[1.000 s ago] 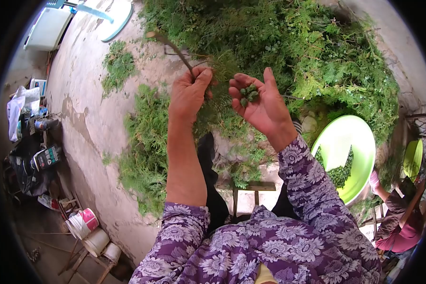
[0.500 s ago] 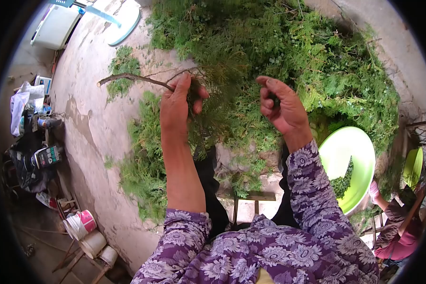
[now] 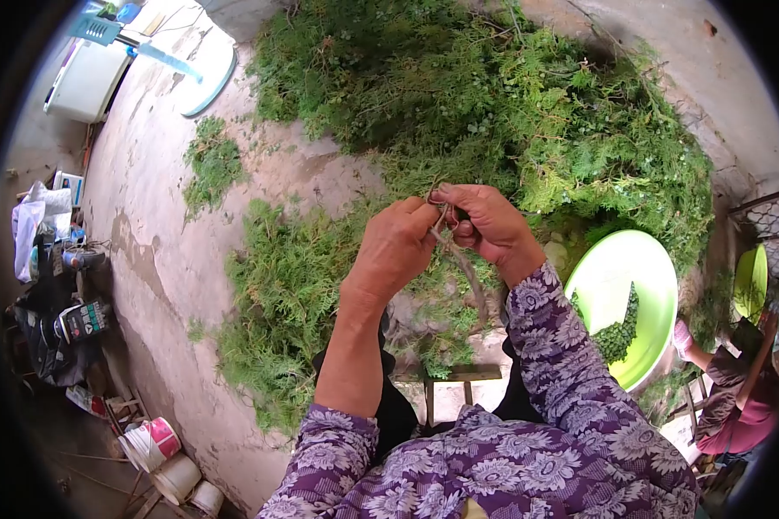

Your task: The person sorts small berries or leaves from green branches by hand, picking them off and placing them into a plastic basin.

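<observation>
My left hand (image 3: 392,245) is closed on a brown woody branch (image 3: 469,275), whose thick end points down toward my lap. Right beside it, my right hand (image 3: 492,227) is pinched at the same branch, and the two hands nearly touch. What lies between the right fingers is too small to make out. Below and around the hands, green leafy sprigs (image 3: 277,285) lie on the floor. A large heap of green branches (image 3: 381,78) spreads beyond them. At the right, a light green basin (image 3: 658,268) holds small green pieces (image 3: 616,339).
White buckets (image 3: 177,477) stand at the lower left, near bags and a black bundle (image 3: 48,294). A blue-green stand base (image 3: 212,86) is at the upper left. Another person (image 3: 736,398) sits at the right edge by a second green basin (image 3: 750,281).
My hands have come together in the middle. The branch has turned from pointing left to pointing down, and its leafy part no longer shows in front of the heap. The view has shifted slightly.
</observation>
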Demonstrator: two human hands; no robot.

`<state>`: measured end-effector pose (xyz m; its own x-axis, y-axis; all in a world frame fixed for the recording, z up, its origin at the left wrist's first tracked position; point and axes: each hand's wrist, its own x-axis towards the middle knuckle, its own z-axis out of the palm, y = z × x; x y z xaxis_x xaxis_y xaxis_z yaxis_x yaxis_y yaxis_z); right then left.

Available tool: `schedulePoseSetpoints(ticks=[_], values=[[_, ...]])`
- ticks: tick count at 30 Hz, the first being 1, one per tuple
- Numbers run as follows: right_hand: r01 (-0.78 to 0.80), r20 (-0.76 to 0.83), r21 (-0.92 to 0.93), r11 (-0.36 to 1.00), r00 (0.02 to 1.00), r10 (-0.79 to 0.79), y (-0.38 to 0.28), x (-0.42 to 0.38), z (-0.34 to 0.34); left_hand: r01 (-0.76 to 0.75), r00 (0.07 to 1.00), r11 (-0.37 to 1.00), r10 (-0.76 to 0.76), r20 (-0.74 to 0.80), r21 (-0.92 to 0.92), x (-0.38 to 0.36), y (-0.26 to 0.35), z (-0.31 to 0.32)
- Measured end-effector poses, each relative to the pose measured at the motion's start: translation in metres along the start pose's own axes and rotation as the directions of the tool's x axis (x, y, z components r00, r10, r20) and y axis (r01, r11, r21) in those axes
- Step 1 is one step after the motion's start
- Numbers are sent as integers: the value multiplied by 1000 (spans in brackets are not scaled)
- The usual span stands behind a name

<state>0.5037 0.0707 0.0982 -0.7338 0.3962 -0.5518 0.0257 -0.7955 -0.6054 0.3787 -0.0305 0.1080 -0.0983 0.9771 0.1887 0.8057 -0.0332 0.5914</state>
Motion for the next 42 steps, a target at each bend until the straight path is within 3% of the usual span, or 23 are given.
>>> schedulePoseSetpoints(ticks=[4,6,10,12,13,15,16,18,19,20,21,22,24,27,28,29,30,32,34,37,42], values=[[49,-14,10,999,999,-49,-4,-1,-2,-10,998,999,13,57,-48,-1,3,2],[111,-12,52,992,994,-110,-3,-2,-1,21,998,982,-9,64,-187,-2,2,0],[186,-67,-18,982,980,-187,-1,-2,3,50,998,961,-41,39,-273,-9,-9,-21],[232,-90,-92,968,967,-240,0,0,1,140,989,860,-101,105,-491,-9,-17,-29],[232,-87,-94,968,967,-240,1,1,2,140,990,860,-103,101,-491,-8,-18,-28],[372,-80,-450,812,889,-451,13,-5,8,409,872,509,-462,161,-757,-14,-15,-25],[371,-74,-450,812,891,-448,22,-3,12,409,870,509,-467,156,-757,-11,-14,-21],[508,113,-730,457,750,-652,47,1,22,383,884,403,-420,203,-831,-5,-8,-13],[455,147,-779,431,800,-581,41,-12,35,385,881,404,-427,201,-830,-3,3,-13],[457,150,-777,433,802,-578,47,-13,38,434,817,383,-548,178,-815,1,19,-19],[454,191,-820,348,791,-581,52,-13,40,480,739,355,-657,151,-802,2,26,-23],[446,230,-856,260,780,-582,55,-12,41,483,737,355,-659,151,-800,0,17,-15],[462,237,-845,270,776,-585,48,-5,41,343,781,212,-605,153,-915,4,-12,7],[424,228,-863,275,812,-538,46,-2,35,286,757,136,-639,137,-948,5,-7,-4],[557,291,-766,322,746,-599,46,4,33,287,756,137,-640,137,-948,4,-11,-3],[676,338,-647,354,670,-661,45,7,31,231,731,55,-669,136,-971,2,-17,-1],[677,338,-646,354,669,-661,39,4,26,169,704,-24,-696,138,-985,2,-21,0],[325,118,-385,864,946,-303,12,-13,28,162,703,-31,-698,137,-986,1,-22,-5],[306,69,-323,896,951,-301,2,-12,16,259,666,-113,-699,262,-959,1,-18,-12],[372,16,-50,927,928,-372,-8,-8,0,287,669,-106,-690,278,-952,3,-15,-11],[385,10,1,923,923,-385,-11,-11,7,311,707,-52,-654,268,-949,6,-5,-7]])
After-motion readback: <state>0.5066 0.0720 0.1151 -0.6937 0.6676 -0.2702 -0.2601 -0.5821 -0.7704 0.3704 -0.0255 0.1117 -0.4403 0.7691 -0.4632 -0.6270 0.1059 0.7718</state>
